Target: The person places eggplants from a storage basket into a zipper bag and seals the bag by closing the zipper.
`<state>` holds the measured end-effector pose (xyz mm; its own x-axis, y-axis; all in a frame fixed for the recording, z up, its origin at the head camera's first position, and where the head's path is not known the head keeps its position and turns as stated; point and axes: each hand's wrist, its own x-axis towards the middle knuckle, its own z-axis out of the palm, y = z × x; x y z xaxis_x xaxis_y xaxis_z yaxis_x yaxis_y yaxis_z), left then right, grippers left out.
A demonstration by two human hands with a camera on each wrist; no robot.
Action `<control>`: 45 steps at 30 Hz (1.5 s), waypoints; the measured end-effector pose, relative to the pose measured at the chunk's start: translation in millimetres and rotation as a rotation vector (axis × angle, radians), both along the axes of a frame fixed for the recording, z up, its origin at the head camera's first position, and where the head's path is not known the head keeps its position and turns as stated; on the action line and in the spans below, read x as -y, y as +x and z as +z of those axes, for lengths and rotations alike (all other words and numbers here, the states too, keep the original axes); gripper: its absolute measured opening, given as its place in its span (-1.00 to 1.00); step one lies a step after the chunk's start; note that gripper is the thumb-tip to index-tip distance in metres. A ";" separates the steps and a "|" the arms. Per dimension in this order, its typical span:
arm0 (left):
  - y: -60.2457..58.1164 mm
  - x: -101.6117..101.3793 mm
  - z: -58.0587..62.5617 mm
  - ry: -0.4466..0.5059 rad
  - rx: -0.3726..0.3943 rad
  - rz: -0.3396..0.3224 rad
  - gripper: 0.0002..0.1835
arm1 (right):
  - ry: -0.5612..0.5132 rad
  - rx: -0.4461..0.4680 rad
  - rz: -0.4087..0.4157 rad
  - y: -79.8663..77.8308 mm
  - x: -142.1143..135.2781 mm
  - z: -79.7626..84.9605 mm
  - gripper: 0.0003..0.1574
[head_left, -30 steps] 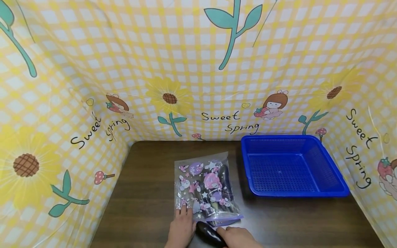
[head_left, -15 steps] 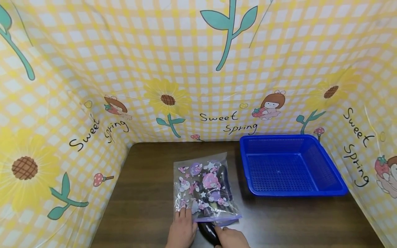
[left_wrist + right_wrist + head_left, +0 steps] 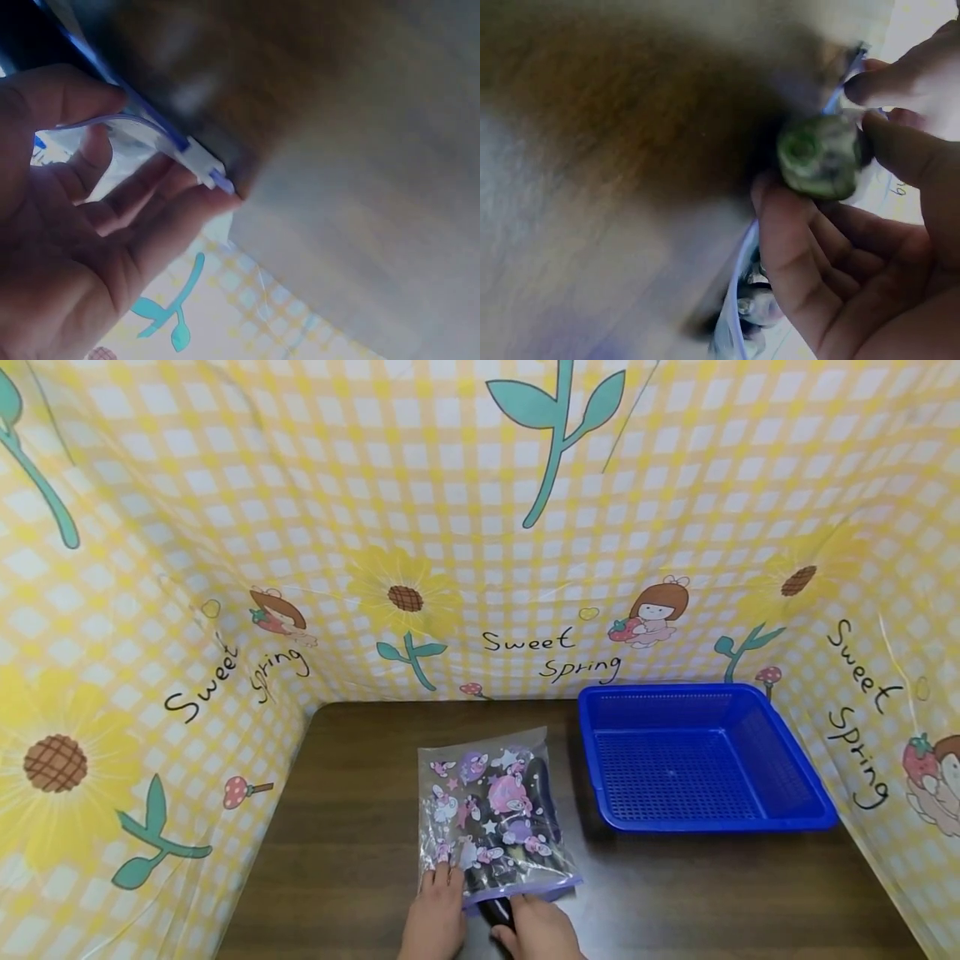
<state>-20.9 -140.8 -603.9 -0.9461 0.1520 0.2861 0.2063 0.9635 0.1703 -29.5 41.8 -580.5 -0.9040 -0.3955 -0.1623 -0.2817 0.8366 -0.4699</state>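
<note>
A clear zip bag [image 3: 486, 814] printed with pink and purple cartoon figures lies on the table, its purple-edged mouth towards me. Dark eggplants [image 3: 542, 797] show through its film. My left hand [image 3: 437, 917] holds the left corner of the mouth; the white slider [image 3: 199, 160] sits at the fingertips in the left wrist view. With thumb and fingers my right hand [image 3: 543, 930] grips an eggplant [image 3: 495, 910] by its stem end, whose green cap [image 3: 819, 159] faces the right wrist camera. The eggplant's far part is inside the bag's mouth.
A blue perforated plastic basket [image 3: 708, 827] stands at the back right of the dark wooden table [image 3: 337, 818], with nothing in it. A yellow checked cloth [image 3: 480, 543] hangs around the back and sides.
My right hand has moved left and forward, pushing the eggplant from in front of the bag into its mouth. The left hand stays at the bag's corner.
</note>
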 end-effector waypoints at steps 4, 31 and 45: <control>0.0 5.1 -0.1 0.013 -0.007 -0.030 -0.52 | -0.003 -0.112 -0.053 -0.5 4.9 -5.9 -0.47; -0.9 9.9 0.5 0.011 -0.023 -0.054 -0.61 | 0.058 0.072 -0.049 18.8 -15.0 -0.2 -0.62; -2.7 6.4 5.7 -0.008 0.050 -0.040 -0.51 | 0.101 -0.003 -0.019 3.4 5.1 -3.2 -0.54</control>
<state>-23.6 -147.1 -598.2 -0.9524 0.1919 0.2370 0.2359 0.9561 0.1737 -26.1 36.7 -583.7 -0.9116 -0.3605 -0.1975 -0.2670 0.8846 -0.3823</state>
